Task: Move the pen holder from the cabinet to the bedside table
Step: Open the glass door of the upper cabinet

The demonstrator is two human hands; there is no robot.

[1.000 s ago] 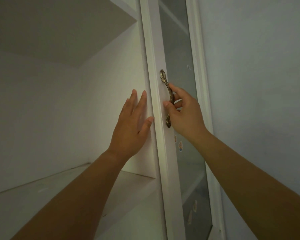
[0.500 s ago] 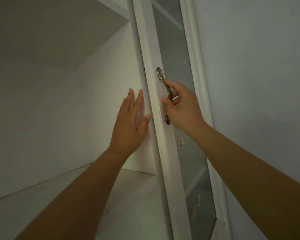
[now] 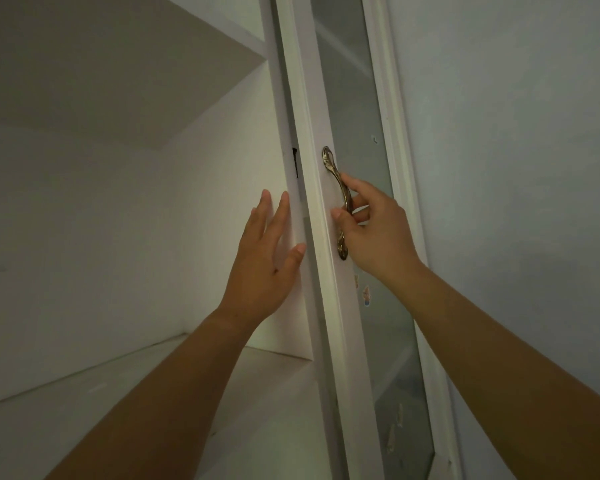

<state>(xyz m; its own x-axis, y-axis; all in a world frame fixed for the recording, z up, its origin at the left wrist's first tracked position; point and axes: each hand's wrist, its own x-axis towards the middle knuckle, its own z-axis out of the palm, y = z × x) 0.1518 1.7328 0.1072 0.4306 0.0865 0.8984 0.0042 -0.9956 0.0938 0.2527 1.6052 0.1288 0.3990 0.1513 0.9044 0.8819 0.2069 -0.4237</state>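
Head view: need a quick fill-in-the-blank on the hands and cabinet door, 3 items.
1. The right hand has its grip on the door's brass ____.
2. The left hand lies flat and open against the cabinet's inner side ____.
3. The door has a pane of ____ beside its white frame.

Missing words: handle; panel; glass

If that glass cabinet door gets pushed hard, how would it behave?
The door would probably swing stiffly as one piece, given its solid white frame. Its glass panel looks breakable, so slamming seems risky. The right hand grips the curved metal handle, which likely gives steady control.
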